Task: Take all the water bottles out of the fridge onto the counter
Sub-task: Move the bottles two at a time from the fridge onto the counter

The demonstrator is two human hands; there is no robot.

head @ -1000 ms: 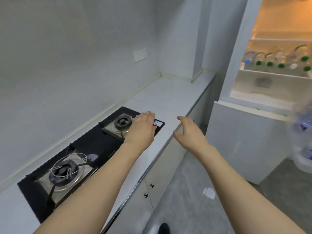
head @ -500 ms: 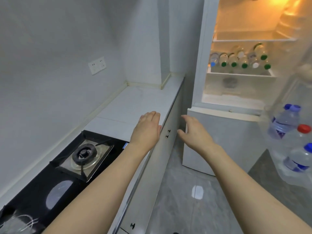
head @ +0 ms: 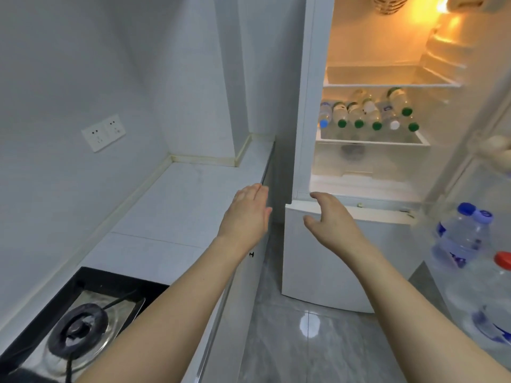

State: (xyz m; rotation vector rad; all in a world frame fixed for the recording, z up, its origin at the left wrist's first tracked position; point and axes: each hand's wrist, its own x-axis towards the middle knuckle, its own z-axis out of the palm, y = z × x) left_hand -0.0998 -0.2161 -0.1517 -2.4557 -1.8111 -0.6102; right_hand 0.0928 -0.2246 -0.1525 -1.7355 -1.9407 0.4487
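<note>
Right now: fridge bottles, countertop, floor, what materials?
Bottles on the fridge shelf: clear plastic by the look, see-through bodies, coloured screw caps. Countertop: white, matte, probably stone or composite; a seam line crosses it. Floor: grey glossy tile, likely ceramic; it mirrors a bright light spot.

The clear plastic water bottles (head: 367, 113) lying caps-outward on the lit fridge shelf are too small and blurred to count surely or to read their labels. The large clear red-capped bottle (head: 495, 294) in the door rack is cut off by the right edge. The black gas hob (head: 74, 324) runs out of the near left corner. A woven basket (head: 391, 3) is cropped at the top.
</note>
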